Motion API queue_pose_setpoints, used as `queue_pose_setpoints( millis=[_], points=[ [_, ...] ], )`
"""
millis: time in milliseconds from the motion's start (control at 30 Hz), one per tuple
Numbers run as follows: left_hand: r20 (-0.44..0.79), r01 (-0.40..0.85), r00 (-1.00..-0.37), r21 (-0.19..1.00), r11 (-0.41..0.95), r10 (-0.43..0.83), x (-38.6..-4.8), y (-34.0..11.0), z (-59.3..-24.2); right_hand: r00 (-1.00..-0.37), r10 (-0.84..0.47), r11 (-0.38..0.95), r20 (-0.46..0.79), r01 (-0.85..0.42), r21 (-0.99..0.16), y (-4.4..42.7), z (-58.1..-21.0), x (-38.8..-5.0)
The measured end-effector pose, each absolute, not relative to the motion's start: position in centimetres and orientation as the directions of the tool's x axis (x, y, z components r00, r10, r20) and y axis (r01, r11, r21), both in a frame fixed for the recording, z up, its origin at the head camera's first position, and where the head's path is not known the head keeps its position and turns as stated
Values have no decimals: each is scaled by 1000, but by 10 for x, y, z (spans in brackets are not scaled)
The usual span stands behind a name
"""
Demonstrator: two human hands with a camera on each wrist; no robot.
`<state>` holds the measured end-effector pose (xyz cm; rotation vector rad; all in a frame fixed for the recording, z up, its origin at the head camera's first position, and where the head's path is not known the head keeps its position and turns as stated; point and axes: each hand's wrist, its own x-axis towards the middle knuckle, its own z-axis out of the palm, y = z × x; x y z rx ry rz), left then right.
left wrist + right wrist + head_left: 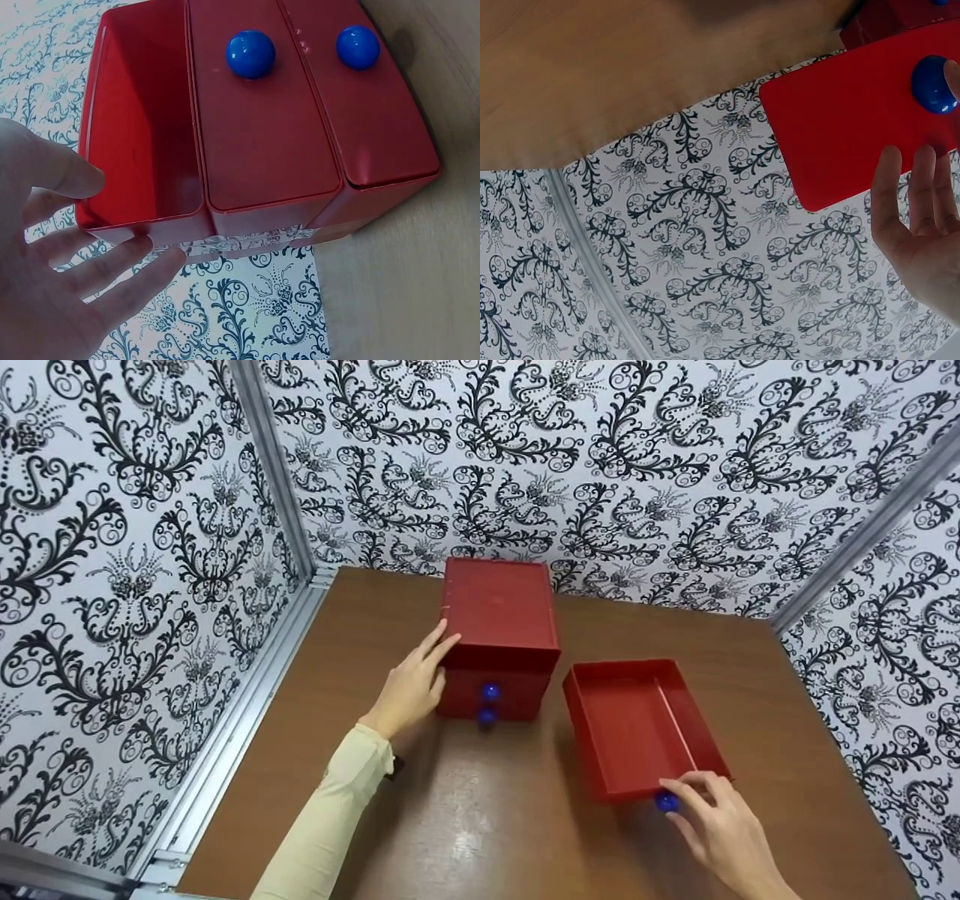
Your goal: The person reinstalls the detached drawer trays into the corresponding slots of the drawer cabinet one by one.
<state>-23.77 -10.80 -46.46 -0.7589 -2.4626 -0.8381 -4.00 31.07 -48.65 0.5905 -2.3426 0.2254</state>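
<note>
Drawer [630, 727] looks light, stiff and slick, we judge — best held by the blue knob [666, 801] our right grip [724, 821] pinches; our left grip [411, 690], splayed, touches the cabinet [499, 607].

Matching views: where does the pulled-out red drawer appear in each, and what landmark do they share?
Head: pulled-out red drawer, right of centre, lower half.
Left wrist: not in it.
Right wrist: upper right, front face showing with blue knob.
Shared landmark: red cabinet.
</note>
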Motion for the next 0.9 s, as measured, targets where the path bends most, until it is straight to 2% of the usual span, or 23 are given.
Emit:
queue_pose_setpoints(
  millis=[633, 900],
  points=[
    [519, 601, -776, 436, 670, 358, -236, -108, -463, -604, -398, 841, 690, -542, 11, 296, -477, -33],
    [525, 604, -771, 422, 676, 361, -238, -108, -464, -603, -414, 832, 682, -554, 15, 288, -473, -31]
  ],
)
